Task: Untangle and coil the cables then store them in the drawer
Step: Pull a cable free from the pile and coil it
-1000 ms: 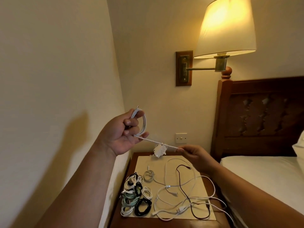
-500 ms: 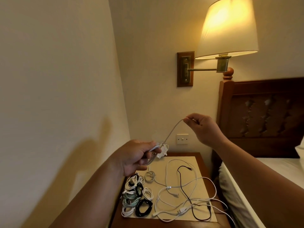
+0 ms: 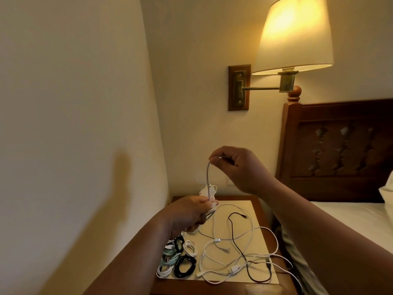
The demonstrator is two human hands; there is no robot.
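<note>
Left hand (image 3: 189, 213): my fingers are curled round the gathered loops of a grey braided cable (image 3: 208, 179), low over the back left of the nightstand (image 3: 212, 288).
White object (image 3: 204, 191): just behind my left knuckles; possibly a charger plug, but too blurred to be sure.
Finished coils (image 3: 170, 259): a cluster of small bundles in white, pale green and black on the left side of the cream mat (image 3: 261, 239), touching one another.
Grey braided cable: it runs almost straight up from my left hand, then bends over into my right hand, between the 2 hands and clear of the table.
Right hand (image 3: 238, 167): raised above the left, thumb and forefinger pinching the cable near its free end, the other fingers curled.
Loose tangle (image 3: 214, 241): several white cables looped over each other on the mat's middle and right, with 1 thin black cable (image 3: 232, 235) crossing them.
Wall lamp (image 3: 293, 35): lit, above the nightstand.
Headboard (image 3: 340, 150): dark carved wood, far right.
</note>
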